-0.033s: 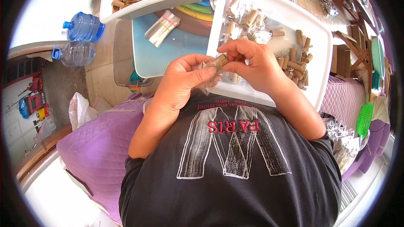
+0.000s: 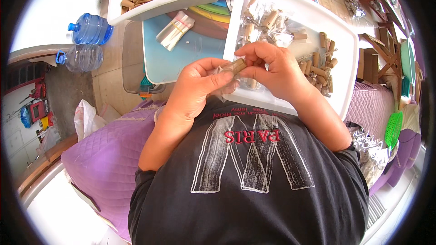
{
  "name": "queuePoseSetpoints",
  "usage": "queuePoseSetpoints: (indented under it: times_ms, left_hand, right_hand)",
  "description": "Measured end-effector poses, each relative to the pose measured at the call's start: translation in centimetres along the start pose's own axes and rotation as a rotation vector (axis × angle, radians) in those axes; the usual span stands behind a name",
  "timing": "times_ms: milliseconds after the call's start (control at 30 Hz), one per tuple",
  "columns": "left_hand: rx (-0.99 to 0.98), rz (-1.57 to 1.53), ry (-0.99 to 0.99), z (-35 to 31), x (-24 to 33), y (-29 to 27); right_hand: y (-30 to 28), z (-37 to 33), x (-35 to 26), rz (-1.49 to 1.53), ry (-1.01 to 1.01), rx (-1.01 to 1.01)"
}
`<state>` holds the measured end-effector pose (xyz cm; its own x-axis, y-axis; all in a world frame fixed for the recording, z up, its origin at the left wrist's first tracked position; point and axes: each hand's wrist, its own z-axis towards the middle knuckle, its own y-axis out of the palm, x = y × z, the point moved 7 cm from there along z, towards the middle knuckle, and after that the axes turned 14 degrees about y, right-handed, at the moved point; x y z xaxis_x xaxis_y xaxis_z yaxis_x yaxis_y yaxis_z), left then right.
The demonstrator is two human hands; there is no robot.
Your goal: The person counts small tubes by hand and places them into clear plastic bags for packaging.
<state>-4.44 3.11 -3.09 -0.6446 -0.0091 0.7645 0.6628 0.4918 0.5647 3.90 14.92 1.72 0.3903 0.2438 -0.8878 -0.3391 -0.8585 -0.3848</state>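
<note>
My left hand [image 2: 196,80] is closed on a crinkled clear plastic bag [image 2: 222,91], thumb on top. A short brown tube [image 2: 238,66], perhaps cardboard, lies at the bag's mouth, partly wrapped by the film. My right hand [image 2: 276,67] pinches the tube's far end between thumb and fingers. Both hands meet over the near left edge of a white tray [image 2: 320,16]. Inside that tray are bagged brown tubes [image 2: 271,18] and a heap of similar tubes [image 2: 318,70]. How far the tube reaches into the bag is hidden by my fingers.
A white bin [image 2: 172,7] full of loose brown pieces stands at the far left. Below it, a banded bundle of clear bags [image 2: 175,31] lies on a blue surface [image 2: 156,61]. Two large water bottles [image 2: 86,58] stand further left. A purple quilted cover [image 2: 104,154] is beside me.
</note>
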Motion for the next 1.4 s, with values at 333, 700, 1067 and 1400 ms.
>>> queuePoseSetpoints:
  times_ms: [333,700,1067,1400]
  left_hand:
    - [0.040,-0.037,0.073,0.3,0.3,-0.3]
    - [0.065,-0.020,0.071,0.0,0.1,-0.5]
    - [0.086,-0.043,0.086,-0.1,0.0,-0.8]
    - [0.072,-0.036,0.122,0.0,-0.1,-1.0]
  right_hand:
    - [-0.1,0.1,4.5,0.328,0.273,-0.090]
    - [-1.1,0.9,3.5,0.522,0.267,0.136]
    - [-2.9,1.3,3.8,0.435,0.087,0.340]
    - [1.6,-0.9,-0.8,-0.126,-0.269,0.055]
